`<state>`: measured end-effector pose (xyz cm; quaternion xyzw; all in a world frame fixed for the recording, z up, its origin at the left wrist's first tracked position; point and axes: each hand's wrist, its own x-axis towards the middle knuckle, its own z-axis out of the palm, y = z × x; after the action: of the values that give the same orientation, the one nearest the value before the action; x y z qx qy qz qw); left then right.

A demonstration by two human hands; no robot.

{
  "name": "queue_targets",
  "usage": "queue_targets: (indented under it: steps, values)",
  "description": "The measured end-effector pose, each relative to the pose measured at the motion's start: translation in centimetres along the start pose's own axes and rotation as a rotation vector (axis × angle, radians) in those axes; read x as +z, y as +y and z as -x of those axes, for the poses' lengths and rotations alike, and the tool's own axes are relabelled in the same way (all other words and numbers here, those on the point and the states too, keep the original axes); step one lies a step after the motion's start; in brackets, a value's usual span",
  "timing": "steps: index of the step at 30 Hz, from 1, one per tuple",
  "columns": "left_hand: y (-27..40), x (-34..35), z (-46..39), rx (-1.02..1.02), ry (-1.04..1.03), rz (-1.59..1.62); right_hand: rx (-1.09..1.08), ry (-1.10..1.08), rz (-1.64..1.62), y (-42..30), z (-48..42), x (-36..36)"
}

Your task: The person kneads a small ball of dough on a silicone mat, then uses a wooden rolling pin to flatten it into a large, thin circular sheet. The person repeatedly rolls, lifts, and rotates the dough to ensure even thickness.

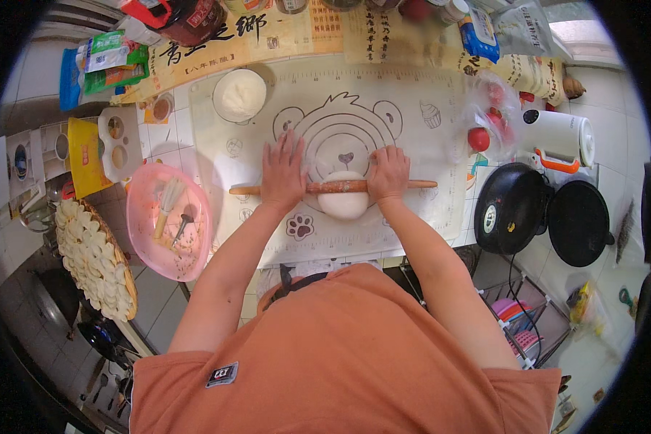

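Observation:
A wooden rolling pin (336, 187) lies crosswise over a round lump of white dough (344, 205), pressing into it. My left hand (283, 172) rests flat on the pin left of the dough, its fingers extended away from me. My right hand (389, 172) lies over the pin right of the dough, with its fingers bent. The pin's tapered ends stick out past both hands. Under the dough is a pale baking mat (434, 141) printed with a bear's face and measuring marks. A bowl of white flour (240, 96) sits at the mat's far left corner.
At left are a pink plastic basin (209, 228) with a brush in it and a woven tray heaped with dumpling-like dough pieces (95, 260). Right stand an open black electric griddle (507, 209), a white kettle (559, 138) and bagged red fruit (478, 139). Jars and packets line the back.

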<state>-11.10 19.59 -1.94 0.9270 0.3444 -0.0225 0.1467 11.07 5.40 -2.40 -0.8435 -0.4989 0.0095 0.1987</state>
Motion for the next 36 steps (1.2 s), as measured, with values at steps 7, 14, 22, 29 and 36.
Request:
queue_targets:
  steps: [7, 14, 22, 29, 36]
  values:
    - [0.0, 0.1, -0.1, -0.015, -0.017, -0.010, -0.049, -0.063, -0.015, 0.5, -0.2, 0.1]
    - [0.0, 0.2, 0.3, -0.004, 0.039, 0.021, -0.046, -0.056, -0.022, 0.1, 0.0, -0.1]
    - [-0.2, 0.8, 0.7, 0.044, 0.153, 0.044, 0.104, -0.169, 0.048, 0.3, 0.0, 0.8]
    - [-0.9, -1.8, 4.2, -0.018, -0.141, 0.318, 0.125, -0.213, 0.079, 0.5, 3.1, -2.7]
    - [0.5, -0.8, 6.3, -0.136, -0.124, 0.301, 0.234, -0.096, 0.022, -0.4, 7.1, -1.1]
